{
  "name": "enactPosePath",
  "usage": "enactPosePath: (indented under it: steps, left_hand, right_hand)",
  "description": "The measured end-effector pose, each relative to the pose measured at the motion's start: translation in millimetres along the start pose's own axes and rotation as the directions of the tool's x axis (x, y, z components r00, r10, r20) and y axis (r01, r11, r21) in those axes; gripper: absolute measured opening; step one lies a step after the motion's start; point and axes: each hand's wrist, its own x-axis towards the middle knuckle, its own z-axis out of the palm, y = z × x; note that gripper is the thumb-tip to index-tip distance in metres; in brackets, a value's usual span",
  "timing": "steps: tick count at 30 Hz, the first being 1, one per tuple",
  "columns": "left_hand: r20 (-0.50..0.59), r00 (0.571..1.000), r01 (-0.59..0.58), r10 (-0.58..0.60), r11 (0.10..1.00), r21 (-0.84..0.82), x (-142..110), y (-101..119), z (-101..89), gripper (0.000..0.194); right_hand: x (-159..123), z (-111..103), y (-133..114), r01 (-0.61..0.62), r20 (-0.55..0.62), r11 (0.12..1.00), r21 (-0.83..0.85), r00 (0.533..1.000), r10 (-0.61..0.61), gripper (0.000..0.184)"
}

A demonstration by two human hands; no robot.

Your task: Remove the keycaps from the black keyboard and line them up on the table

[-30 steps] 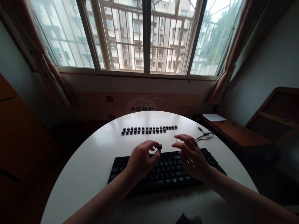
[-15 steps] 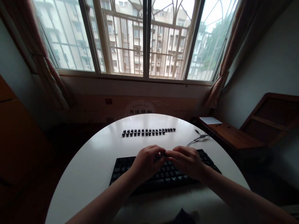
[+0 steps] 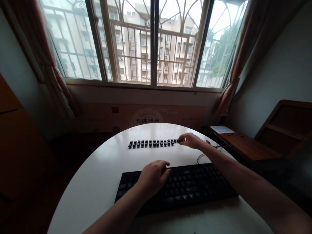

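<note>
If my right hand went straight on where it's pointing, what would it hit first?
Probably the nearest small black pieces lined up just left of your right hand, though its height above the table is unclear.

Daylight comes only from the window [image 3: 175, 58] on the far side, its sky nearly washed out to white, while the room around me sits dim. The white table [image 3: 90, 175] catches a soft glare towards its far edge and greys on the near side. The black keyboard [image 3: 190, 185] sinks into shadow, a few keys glinting. At left, the cabinet [image 3: 21, 152] is almost lost in gloom. Wide-angle stretch leans the 2 curtains [image 3: 42, 58] outward; the small black pieces [image 3: 154, 143] lack fine detail.
</note>
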Motion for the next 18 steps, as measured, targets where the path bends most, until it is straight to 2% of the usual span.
enactPosePath:
  steps: [3, 7, 13, 18]
  left_hand:
    - [0.055, 0.998, 0.005, -0.008, 0.999, 0.046, 0.3, -0.8, 2.4, 0.029]
    - [0.064, 0.998, -0.005, 0.001, 0.998, 0.068, 1.6, -3.9, 5.3, 0.025]
    - [0.09, 0.996, -0.009, 0.001, 0.996, 0.089, 2.4, -5.3, 7.6, 0.021]
    - [0.096, 0.995, -0.008, -0.001, 0.995, 0.095, 2.5, -3.8, 7.6, 0.021]
  right_hand:
    - [9.2, 22.0, 19.2, -0.063, 0.036, 0.998, 0.011, 0.997, 0.063, 0.018]
    - [4.0, 44.7, 26.1, -0.134, 0.03, 0.991, -0.005, 0.991, 0.134, 0.024]
    - [-2.8, 50.6, 25.5, -0.185, -0.054, 0.982, -0.045, 0.982, 0.183, 0.037]
    - [-3.1, 51.4, 23.8, -0.203, -0.089, 0.976, -0.08, 0.977, 0.196, 0.021]
